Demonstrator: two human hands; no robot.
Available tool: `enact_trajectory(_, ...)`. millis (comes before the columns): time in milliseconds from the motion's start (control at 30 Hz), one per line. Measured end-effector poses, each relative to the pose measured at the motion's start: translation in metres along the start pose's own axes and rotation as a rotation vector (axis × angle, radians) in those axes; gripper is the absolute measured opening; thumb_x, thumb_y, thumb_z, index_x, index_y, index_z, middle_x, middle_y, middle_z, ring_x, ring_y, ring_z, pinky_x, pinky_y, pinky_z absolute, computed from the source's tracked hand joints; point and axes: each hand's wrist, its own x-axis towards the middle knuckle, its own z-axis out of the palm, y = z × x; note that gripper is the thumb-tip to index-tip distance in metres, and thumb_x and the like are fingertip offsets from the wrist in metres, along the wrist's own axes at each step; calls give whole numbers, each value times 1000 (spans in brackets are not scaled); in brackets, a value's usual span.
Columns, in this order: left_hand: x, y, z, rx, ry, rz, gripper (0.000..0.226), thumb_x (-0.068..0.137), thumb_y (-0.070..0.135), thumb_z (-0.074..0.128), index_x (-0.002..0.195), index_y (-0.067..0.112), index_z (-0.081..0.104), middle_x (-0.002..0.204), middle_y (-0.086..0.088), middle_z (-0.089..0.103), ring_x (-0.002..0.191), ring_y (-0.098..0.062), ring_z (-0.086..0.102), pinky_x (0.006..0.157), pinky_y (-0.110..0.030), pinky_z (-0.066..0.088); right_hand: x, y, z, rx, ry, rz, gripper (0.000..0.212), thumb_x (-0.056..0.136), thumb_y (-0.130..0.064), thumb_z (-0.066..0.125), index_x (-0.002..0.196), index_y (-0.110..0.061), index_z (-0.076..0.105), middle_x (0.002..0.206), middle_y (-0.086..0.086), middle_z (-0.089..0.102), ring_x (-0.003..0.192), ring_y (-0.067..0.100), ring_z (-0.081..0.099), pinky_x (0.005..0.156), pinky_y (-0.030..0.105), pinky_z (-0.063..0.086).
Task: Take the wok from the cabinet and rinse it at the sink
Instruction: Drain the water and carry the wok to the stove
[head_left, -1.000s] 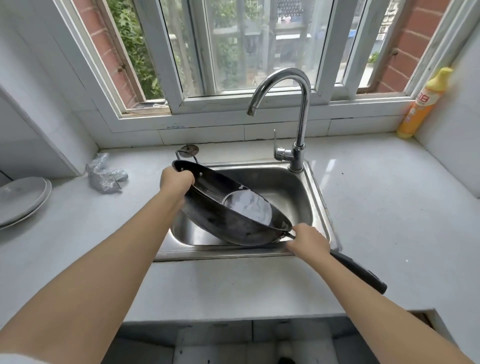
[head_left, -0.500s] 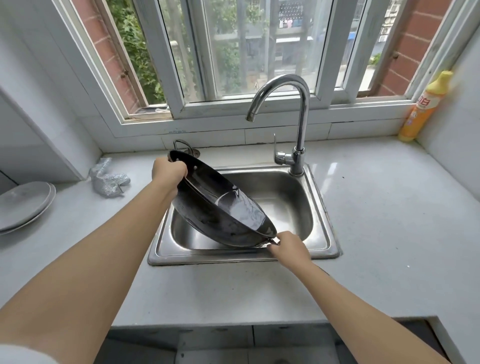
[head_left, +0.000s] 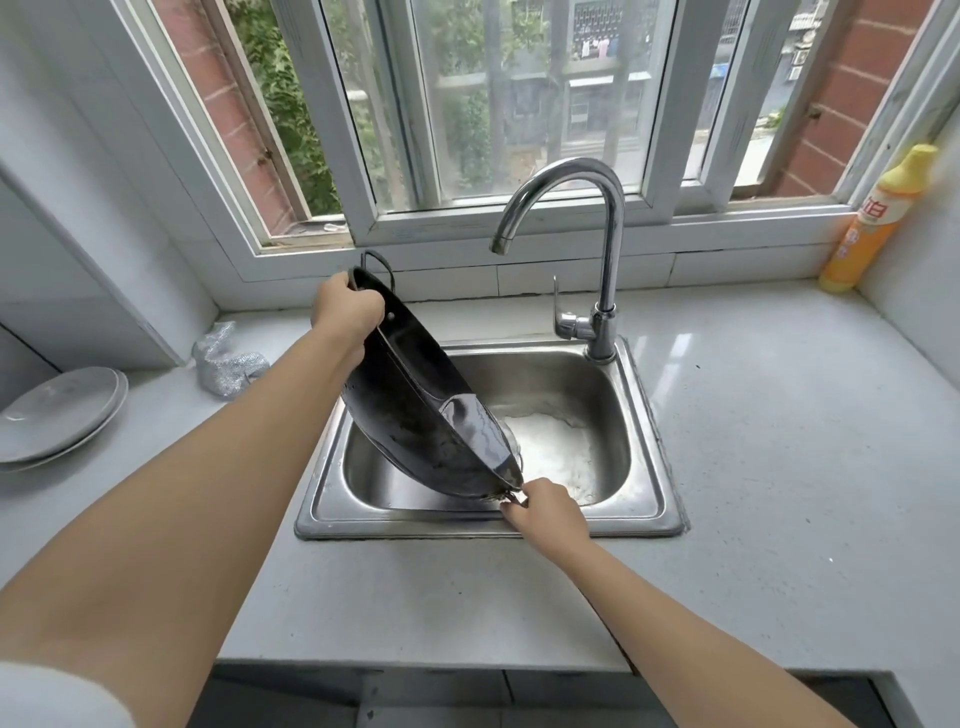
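Since a second ago the wok (head_left: 415, 410) has been tipped much more steeply: its far rim has risen toward the window while the near, lower edge has dropped into the sink (head_left: 644, 431), and the pool of water that lay in the middle of the pan is now sliding out over the low lip onto the wet basin floor. The left hand (head_left: 347, 312) is clenched on the high rim beside the small loop handle, fingers wrapped over the edge; the right hand (head_left: 545, 506) is closed around the base of the long handle at the front lip of the sink, fingers grasping it, though the handle itself is hidden beneath the hand. The wok hangs over the left half of the basin, clear of the faucet (head_left: 597, 208), from which no water is running. This looks like the pour-off that ends a rinse. The risk from here, as I judge it, is a slip: the rim is wet and held high, so a loose left grip could let the pan swing down and bang the steel. Tipping further toward the near edge could also spill water over the front lip onto the tabletop (head_left: 779, 467).
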Motion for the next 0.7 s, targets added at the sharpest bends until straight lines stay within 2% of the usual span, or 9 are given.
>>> enact_trajectory(133,5,8,2,59,-2,25,26,76,-10,42,65,14,39,64,-3,40,60,-19,37,54,-24,30,2,-2,0,28,-28,-28,24,87,-32,55,77,-10,52,77,6,56,74,27,53,52,29,33)
enact_trajectory(233,5,11,3,74,6,19,21,72,-7,43,72,13,45,67,-3,41,71,-23,39,62,-30,34,3,-3,-2,27,-52,-41,25,88,-31,55,75,-10,50,76,6,55,72,27,52,51,29,32)
enact_trajectory(367,7,14,6,75,4,18,25,75,-6,44,64,16,39,65,-2,39,60,-18,37,53,-26,31,4,-3,-3,38,-74,-56,27,87,-33,55,75,-10,50,67,3,50,68,26,50,50,28,30)
enact_trajectory(567,11,16,8,147,9,23,23,78,-4,44,65,15,39,67,-2,38,60,-17,33,52,-26,28,1,-4,-1,59,-93,-74,37,87,-34,56,60,-15,38,58,-2,41,65,25,45,48,28,26)
enact_trajectory(700,12,17,13,215,3,29,17,76,-2,44,85,10,51,72,-3,42,75,-25,40,62,-29,35,-7,-7,7,75,-122,-100,42,88,-33,56,55,-17,35,55,-3,39,51,15,37,47,27,23)
